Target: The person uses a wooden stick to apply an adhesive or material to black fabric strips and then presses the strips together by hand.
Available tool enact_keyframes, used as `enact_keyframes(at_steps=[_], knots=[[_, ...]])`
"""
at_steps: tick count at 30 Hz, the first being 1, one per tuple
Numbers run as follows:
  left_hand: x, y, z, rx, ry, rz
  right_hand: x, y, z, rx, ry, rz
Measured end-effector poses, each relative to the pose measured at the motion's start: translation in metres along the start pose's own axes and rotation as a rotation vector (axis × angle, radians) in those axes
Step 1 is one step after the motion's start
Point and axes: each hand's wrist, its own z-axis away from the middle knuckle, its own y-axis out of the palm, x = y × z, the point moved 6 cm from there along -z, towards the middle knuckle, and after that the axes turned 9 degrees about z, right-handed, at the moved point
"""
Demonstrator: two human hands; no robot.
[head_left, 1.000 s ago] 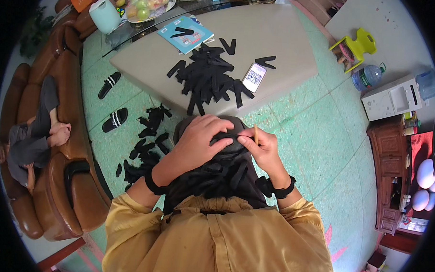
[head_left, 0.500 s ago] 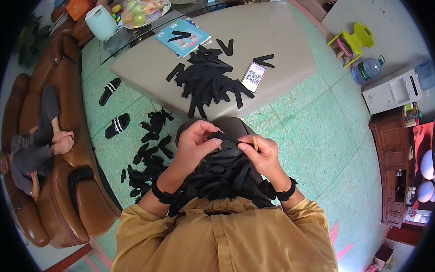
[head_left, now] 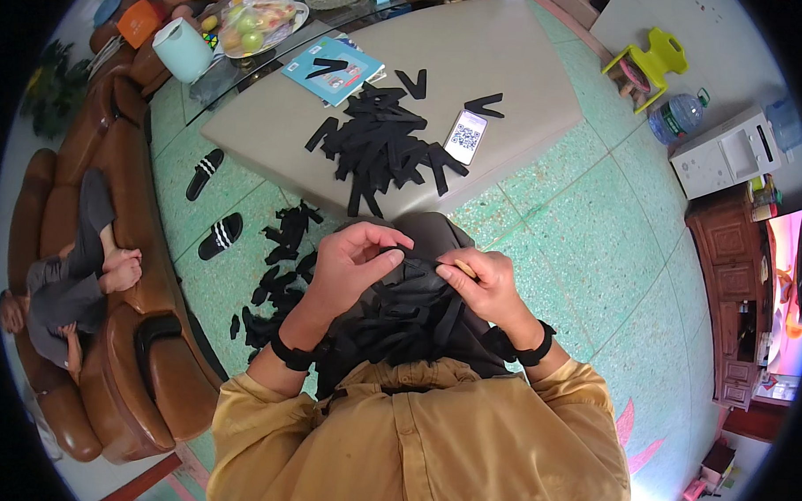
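My left hand (head_left: 355,262) is above my lap, thumb and forefinger pinched on a black fabric strip (head_left: 391,248), mostly hidden by the fingers. Across from it, my right hand (head_left: 484,284) grips a small tool with a light wooden handle (head_left: 465,269); its tip is too small to make out. A gap shows between the two hands. Beneath them, more black fabric strips (head_left: 407,317) lie heaped on my dark-trousered lap. A larger pile of black strips (head_left: 378,139), some folded into a V, rests on the grey padded bench in front of me.
The grey bench (head_left: 497,42) also carries a phone (head_left: 466,136) and a blue book (head_left: 333,70). Black pieces (head_left: 271,290) are scattered on the green floor at my left, near two slippers (head_left: 219,236). A person (head_left: 68,292) lies on the brown sofa (head_left: 124,214).
The black strip that spanned both hands no longer bridges them; what shows of it is at my left fingertips. My right hand keeps the wooden-handled tool.
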Motion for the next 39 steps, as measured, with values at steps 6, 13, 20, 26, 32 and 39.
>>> enact_keyframes(at_steps=[6,13,20,26,32,39], knots=[[0.003,0.01,-0.005,0.066,-0.092,-0.059,0.006,0.002,-0.01,0.056,0.001,-0.082],[-0.005,0.015,-0.012,0.156,-0.085,-0.065,-0.001,0.006,-0.006,0.078,0.107,-0.139],[0.006,0.011,-0.018,0.191,-0.175,-0.28,0.006,0.008,-0.005,0.13,0.106,0.001],[0.009,0.008,-0.022,0.178,-0.211,-0.11,0.006,0.007,-0.02,0.223,0.084,0.126],[0.017,-0.002,-0.017,0.139,-0.384,-0.319,-0.038,0.006,-0.022,0.517,0.271,-0.107],[0.044,-0.011,-0.014,0.218,-0.443,-0.213,-0.056,0.013,-0.018,0.278,0.531,-0.355]])
